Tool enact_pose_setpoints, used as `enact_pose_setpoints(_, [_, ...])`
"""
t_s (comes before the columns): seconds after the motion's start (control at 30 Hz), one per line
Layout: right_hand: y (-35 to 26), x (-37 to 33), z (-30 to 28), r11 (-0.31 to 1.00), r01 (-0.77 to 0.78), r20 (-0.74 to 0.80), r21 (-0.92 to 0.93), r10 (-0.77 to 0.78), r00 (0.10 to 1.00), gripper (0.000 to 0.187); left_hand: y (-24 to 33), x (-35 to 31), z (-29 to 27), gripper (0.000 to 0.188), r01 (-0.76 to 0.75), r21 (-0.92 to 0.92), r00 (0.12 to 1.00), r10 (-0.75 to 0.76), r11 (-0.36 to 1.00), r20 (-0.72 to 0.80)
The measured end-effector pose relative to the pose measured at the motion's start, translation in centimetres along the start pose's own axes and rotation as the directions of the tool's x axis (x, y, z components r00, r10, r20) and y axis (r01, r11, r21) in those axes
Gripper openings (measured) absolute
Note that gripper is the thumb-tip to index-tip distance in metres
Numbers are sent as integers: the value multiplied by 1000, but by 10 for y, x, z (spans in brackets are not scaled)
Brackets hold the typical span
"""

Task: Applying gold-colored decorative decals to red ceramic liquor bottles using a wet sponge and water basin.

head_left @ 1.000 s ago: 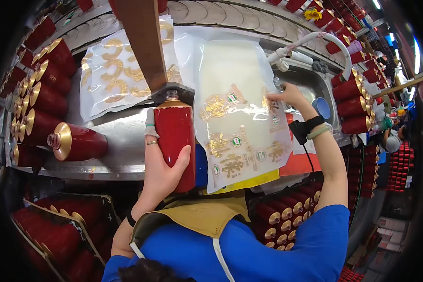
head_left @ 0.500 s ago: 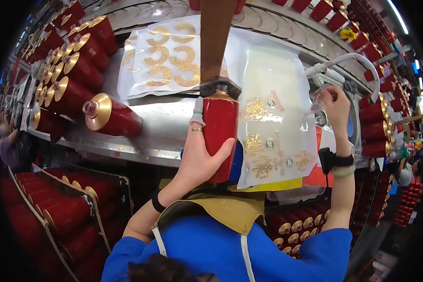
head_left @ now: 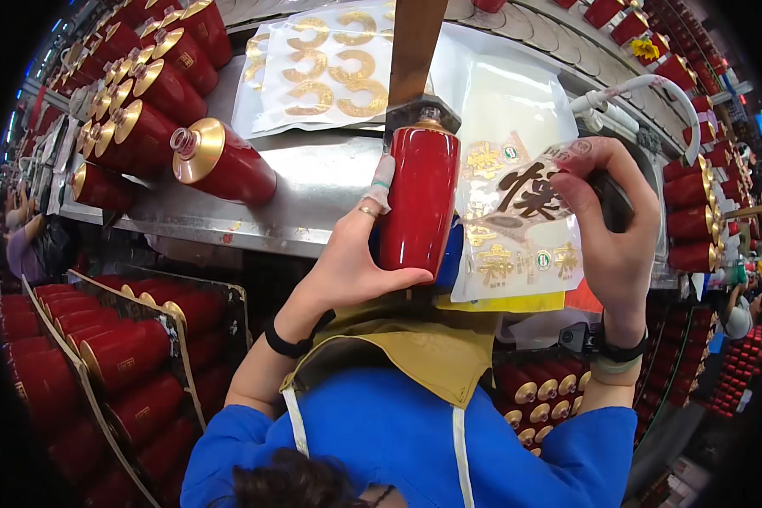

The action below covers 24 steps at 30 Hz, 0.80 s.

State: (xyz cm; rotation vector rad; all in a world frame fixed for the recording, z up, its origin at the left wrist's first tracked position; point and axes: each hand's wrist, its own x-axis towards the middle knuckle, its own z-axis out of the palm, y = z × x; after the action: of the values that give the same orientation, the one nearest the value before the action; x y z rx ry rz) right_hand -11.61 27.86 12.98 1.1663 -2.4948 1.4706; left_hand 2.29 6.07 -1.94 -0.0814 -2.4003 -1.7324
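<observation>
A glossy red bottle [head_left: 421, 199] with a gold shoulder and clear threaded neck lies in front of me, its neck end against a dark block [head_left: 413, 114] on a brown bar. My left hand [head_left: 347, 250] grips its left side, thumb across the base; a finger wears a whitish wrap. Between the thumb and fingers of my right hand [head_left: 614, 216] is a thin clear decal [head_left: 529, 188] with dark lettering. It hangs above a pale sheet [head_left: 508, 97] bearing several gold and green decals, right of the bottle.
A sheet of gold curved decals [head_left: 313, 63] lies at the back left. One red bottle [head_left: 229, 165] lies on the metal bench [head_left: 322, 182], with several more behind it. A white hose [head_left: 652, 83] arches at right. Crated bottles [head_left: 123, 360] stand below left.
My right hand has come nearer and leftward with the decal, which now shows spread out. The bottle in my left hand has shifted slightly right and away; the whole view has also shifted.
</observation>
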Motion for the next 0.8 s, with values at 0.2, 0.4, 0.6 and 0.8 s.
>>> enact_pose_setpoints(0.2, [-8,11,27,958,-154,157,242,118,981,14,1,6,-3,83,41,-660,998,-59,750,-5])
enact_pose_setpoints(0.4, [66,14,92,983,-182,121,35,177,977,31,6,14,26,108,-26,-81,948,-2,996,-318])
enact_pose_setpoints(0.6, [104,13,81,779,-457,223,430,399,889,40,30,-8,45,107,-25,-23,918,14,999,-396])
enact_pose_setpoints(0.8, [97,2,66,552,-365,88,750,463,882,53,-22,-119,27,19,-133,24,388,74,991,-919])
